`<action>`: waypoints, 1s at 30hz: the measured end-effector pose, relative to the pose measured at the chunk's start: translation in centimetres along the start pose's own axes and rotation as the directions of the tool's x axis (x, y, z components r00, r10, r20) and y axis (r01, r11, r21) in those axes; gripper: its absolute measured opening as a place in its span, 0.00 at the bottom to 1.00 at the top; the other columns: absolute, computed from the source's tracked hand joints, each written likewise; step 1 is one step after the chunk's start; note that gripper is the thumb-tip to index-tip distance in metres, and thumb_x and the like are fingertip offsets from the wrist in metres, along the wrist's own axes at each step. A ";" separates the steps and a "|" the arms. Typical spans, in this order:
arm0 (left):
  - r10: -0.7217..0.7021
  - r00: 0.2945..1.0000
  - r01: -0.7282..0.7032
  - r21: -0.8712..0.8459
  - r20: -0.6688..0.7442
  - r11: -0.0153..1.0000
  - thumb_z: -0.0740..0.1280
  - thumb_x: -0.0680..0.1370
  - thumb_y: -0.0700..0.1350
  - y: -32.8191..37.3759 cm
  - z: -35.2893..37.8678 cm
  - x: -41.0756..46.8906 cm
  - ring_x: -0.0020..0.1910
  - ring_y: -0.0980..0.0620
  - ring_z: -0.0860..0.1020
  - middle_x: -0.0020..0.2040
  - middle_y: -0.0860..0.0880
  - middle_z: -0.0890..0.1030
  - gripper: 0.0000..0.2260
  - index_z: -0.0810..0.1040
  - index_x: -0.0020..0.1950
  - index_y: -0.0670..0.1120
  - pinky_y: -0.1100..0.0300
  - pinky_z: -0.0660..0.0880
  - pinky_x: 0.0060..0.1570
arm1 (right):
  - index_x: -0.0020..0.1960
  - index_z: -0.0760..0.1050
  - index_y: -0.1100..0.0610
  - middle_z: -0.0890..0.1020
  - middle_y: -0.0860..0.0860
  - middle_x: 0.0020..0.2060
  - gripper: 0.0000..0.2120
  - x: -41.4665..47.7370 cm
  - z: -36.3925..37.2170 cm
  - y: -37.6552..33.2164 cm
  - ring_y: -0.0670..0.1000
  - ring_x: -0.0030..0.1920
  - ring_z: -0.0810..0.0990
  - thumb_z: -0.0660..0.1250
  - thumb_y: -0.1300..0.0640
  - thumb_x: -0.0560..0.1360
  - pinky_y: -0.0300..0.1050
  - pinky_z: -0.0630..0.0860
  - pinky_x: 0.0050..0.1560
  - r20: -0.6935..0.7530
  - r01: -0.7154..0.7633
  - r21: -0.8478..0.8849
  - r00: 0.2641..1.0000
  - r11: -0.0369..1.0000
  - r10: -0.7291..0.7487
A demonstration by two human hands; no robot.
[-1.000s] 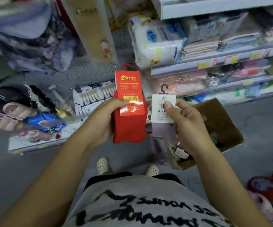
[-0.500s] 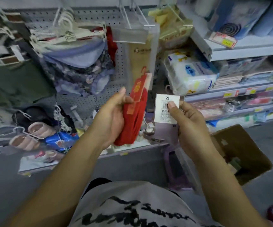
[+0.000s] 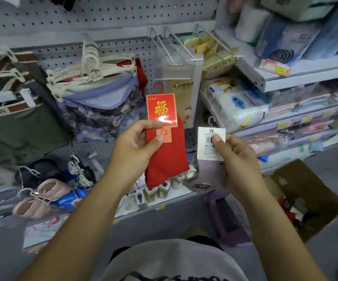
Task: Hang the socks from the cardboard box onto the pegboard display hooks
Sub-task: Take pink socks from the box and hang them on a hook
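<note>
My left hand [image 3: 135, 147] grips a pair of red socks [image 3: 167, 159] by its red card with a gold character and a red hook on top. My right hand [image 3: 235, 155] pinches the white barcode card of a pale purple pair of socks [image 3: 210, 171], thumb on the label, small hook above. Both pairs are held up in front of the grey pegboard [image 3: 111, 19]. White wire display hooks [image 3: 174, 47] jut out above the red pair; a beige packet hangs from one. The open cardboard box [image 3: 314, 191] sits on the floor at lower right with more packets inside.
Underwear on white hangers [image 3: 95, 78] fills the pegboard's left side. Shelves [image 3: 306, 74] with wrapped packs stand to the right. A low shelf [image 3: 164, 197] holds small items under my hands. A purple stool [image 3: 225, 224] stands beside the box.
The view has tilted up toward the pegboard. My left hand has turned the red socks so the card's front faces me. My right hand still holds the purple pair.
</note>
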State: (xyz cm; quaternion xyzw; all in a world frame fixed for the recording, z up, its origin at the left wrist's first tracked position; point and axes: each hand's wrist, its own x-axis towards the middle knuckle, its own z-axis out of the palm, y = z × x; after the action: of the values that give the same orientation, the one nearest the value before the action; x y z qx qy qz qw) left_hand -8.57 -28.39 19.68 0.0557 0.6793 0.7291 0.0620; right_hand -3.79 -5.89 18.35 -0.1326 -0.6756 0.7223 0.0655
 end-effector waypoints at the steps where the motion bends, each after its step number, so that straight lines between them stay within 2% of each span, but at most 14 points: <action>1: 0.029 1.000 -0.029 -0.018 0.007 0.999 0.70 0.80 0.36 0.6 0.3 0.5 0.57 0.52 0.84 0.58 0.53 0.86 0.11 0.80 0.58 0.51 0.52 0.83 0.54 | 0.51 0.83 0.50 0.88 0.52 0.45 0.08 0.4 -0.1 -0.6 0.48 0.45 0.86 0.68 0.49 0.80 0.44 0.80 0.46 -0.009 0.031 -0.019 0.999 0.999 -0.031; 4: 0.145 0.988 -0.143 -0.030 0.044 0.989 0.70 0.79 0.35 2.7 1.4 2.4 0.59 0.50 0.84 0.60 0.52 0.85 0.15 0.75 0.60 0.52 0.53 0.83 0.53 | 0.51 0.80 0.49 0.88 0.46 0.40 0.07 1.9 -0.2 -3.0 0.41 0.41 0.85 0.65 0.48 0.82 0.31 0.75 0.36 -0.067 0.183 -0.147 0.979 0.972 -0.194; 7: 0.222 0.971 -0.220 -0.038 0.087 0.975 0.71 0.79 0.38 5.3 2.9 4.7 0.58 0.48 0.84 0.61 0.52 0.85 0.22 0.69 0.67 0.56 0.52 0.83 0.50 | 0.53 0.78 0.50 0.87 0.48 0.38 0.06 4.0 -0.4 -5.9 0.42 0.38 0.85 0.64 0.50 0.83 0.32 0.74 0.35 -0.065 0.303 -0.173 0.946 0.937 -0.318; 10: 0.260 0.964 -0.259 -0.013 0.059 0.966 0.71 0.79 0.38 7.7 4.7 7.4 0.56 0.50 0.86 0.58 0.59 0.85 0.30 0.63 0.74 0.60 0.54 0.84 0.46 | 0.55 0.77 0.52 0.87 0.46 0.39 0.06 6.5 -1.4 -8.6 0.40 0.38 0.84 0.63 0.52 0.83 0.32 0.76 0.36 -0.058 0.364 -0.128 0.926 0.923 -0.373; 11: 0.264 0.964 -0.264 0.000 0.031 0.964 0.71 0.79 0.38 8.6 5.5 8.3 0.55 0.51 0.86 0.56 0.59 0.86 0.30 0.64 0.74 0.58 0.54 0.84 0.46 | 0.54 0.77 0.52 0.88 0.46 0.41 0.06 7.3 -1.8 -9.4 0.41 0.40 0.85 0.62 0.53 0.83 0.33 0.77 0.38 -0.060 0.368 -0.100 0.925 0.924 -0.375; 13: 0.281 0.959 -0.280 0.049 -0.025 0.959 0.72 0.78 0.38 10.1 7.2 10.5 0.52 0.52 0.86 0.53 0.56 0.87 0.21 0.73 0.69 0.51 0.54 0.84 0.48 | 0.54 0.77 0.53 0.88 0.49 0.44 0.06 9.3 -2.8 -11.0 0.45 0.44 0.86 0.62 0.53 0.83 0.37 0.80 0.43 -0.061 0.360 -0.049 0.930 0.932 -0.362; 16: 0.317 0.946 -0.307 0.116 -0.071 0.945 0.72 0.79 0.39 12.2 9.7 14.1 0.50 0.53 0.87 0.51 0.52 0.88 0.13 0.80 0.63 0.45 0.58 0.84 0.50 | 0.56 0.77 0.55 0.87 0.51 0.43 0.06 12.5 -4.4 -13.1 0.44 0.43 0.85 0.62 0.55 0.84 0.35 0.78 0.40 -0.041 0.353 0.006 0.935 0.936 -0.352; 19: 0.375 0.922 -0.353 0.188 -0.101 0.917 0.72 0.79 0.41 14.3 11.6 17.7 0.48 0.54 0.87 0.49 0.53 0.88 0.10 0.83 0.60 0.49 0.60 0.84 0.46 | 0.55 0.78 0.52 0.88 0.43 0.42 0.06 15.8 -5.8 -15.0 0.38 0.41 0.85 0.63 0.58 0.83 0.29 0.74 0.37 -0.007 0.360 -0.006 0.933 0.933 -0.360; 23: 0.486 0.867 -0.420 0.362 -0.111 0.832 0.73 0.79 0.42 17.5 13.1 22.8 0.43 0.60 0.86 0.42 0.61 0.87 0.08 0.83 0.51 0.57 0.65 0.82 0.40 | 0.56 0.77 0.48 0.87 0.41 0.44 0.07 19.8 -6.7 -17.3 0.39 0.45 0.85 0.63 0.58 0.82 0.30 0.74 0.39 0.063 0.399 -0.077 0.917 0.914 -0.395; 26: 0.531 0.829 -0.411 0.454 -0.174 0.790 0.74 0.78 0.44 19.5 13.6 26.7 0.45 0.59 0.86 0.46 0.57 0.87 0.08 0.84 0.56 0.52 0.56 0.84 0.47 | 0.57 0.76 0.50 0.88 0.42 0.44 0.07 22.2 -6.9 -19.1 0.41 0.45 0.86 0.64 0.59 0.82 0.34 0.76 0.43 0.096 0.431 -0.104 0.901 0.896 -0.423; 28: 0.541 0.817 -0.406 0.468 -0.200 0.785 0.74 0.78 0.44 20.5 13.4 28.7 0.50 0.55 0.85 0.49 0.54 0.86 0.07 0.83 0.54 0.53 0.50 0.83 0.54 | 0.57 0.77 0.51 0.88 0.44 0.44 0.07 23.3 -6.9 -19.8 0.43 0.46 0.86 0.64 0.60 0.82 0.37 0.78 0.45 0.114 0.437 -0.103 0.898 0.894 -0.426; 30: 0.560 0.797 -0.408 0.483 -0.227 0.775 0.74 0.78 0.44 21.3 13.3 30.2 0.55 0.53 0.84 0.51 0.53 0.86 0.07 0.83 0.53 0.55 0.49 0.81 0.59 | 0.56 0.77 0.49 0.88 0.44 0.44 0.08 24.2 -7.0 -20.5 0.42 0.45 0.86 0.64 0.60 0.82 0.34 0.77 0.44 0.146 0.452 -0.106 0.888 0.886 -0.436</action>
State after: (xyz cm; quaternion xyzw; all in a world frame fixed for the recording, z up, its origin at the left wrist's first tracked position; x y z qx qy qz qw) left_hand -36.45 -11.77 41.83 0.1097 0.7775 0.5579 -0.2689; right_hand -26.71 9.01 35.82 0.0644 -0.7385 0.6466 0.1799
